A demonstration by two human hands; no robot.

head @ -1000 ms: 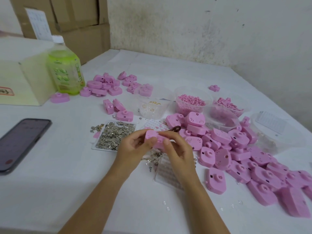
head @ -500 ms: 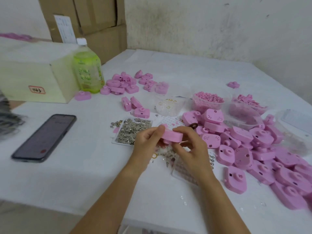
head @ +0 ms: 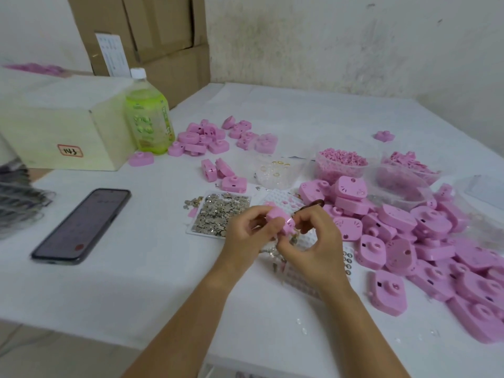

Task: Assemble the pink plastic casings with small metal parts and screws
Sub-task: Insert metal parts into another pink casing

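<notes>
I hold one pink casing [head: 278, 218] above the table between both hands. My left hand [head: 246, 233] grips its left side with thumb and fingers. My right hand [head: 313, 238] pinches its right end, and a dark brown tool handle [head: 313, 204] sticks out behind those fingers. Just left of my hands lies a flat tray of small silver metal parts [head: 218, 214]. A big heap of pink casings [head: 403, 236] fills the right side. A smaller group of casings [head: 207, 137] lies further back near the bottle.
A phone [head: 81, 226] lies at the left. A green bottle [head: 147, 118] and a pale box [head: 62, 124] stand at the back left. Clear tubs of pink bits [head: 341, 165] and a bag with gold rings [head: 275, 170] sit behind my hands. The table's front edge is close.
The view has swung left and down. The casing has been turned in my hands, from flat to tilted, with my right fingers now at its lower right end.
</notes>
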